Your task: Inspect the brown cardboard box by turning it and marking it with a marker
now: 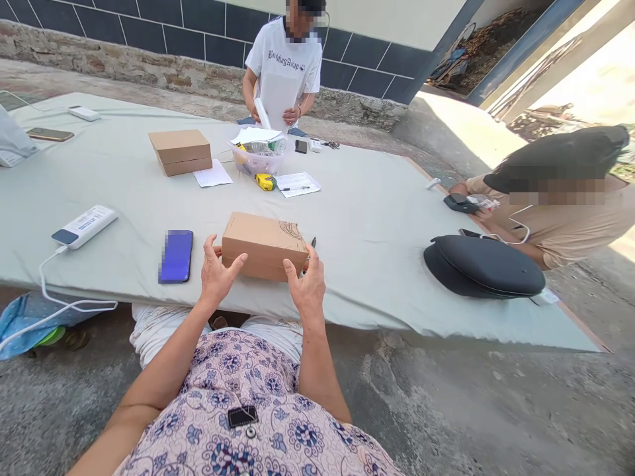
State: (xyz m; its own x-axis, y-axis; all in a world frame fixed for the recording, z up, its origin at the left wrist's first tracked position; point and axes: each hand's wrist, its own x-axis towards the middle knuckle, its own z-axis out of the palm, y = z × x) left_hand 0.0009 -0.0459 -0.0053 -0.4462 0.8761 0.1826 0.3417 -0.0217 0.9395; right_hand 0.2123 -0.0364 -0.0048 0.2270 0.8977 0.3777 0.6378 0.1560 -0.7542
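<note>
A closed brown cardboard box [262, 246] with dark scribbled lines on its top right corner sits at the table's near edge. My left hand [218, 272] grips its left end, thumb at the front and fingers at the side. Around the right end is my right hand [307, 283], its thumb on the front face. The dark tip of a pen-like object [313, 242] shows just behind my right fingers; the rest is hidden. To the left of my left hand lies a phone [177, 256] with a blue screen.
A white power bank [85, 227] with a cable lies left. Farther back are another cardboard box [181, 151], a plastic basin [255, 162], a yellow tape measure [265, 182] and papers [299, 184]. A black case [483, 268] rests right. Two people sit at the table.
</note>
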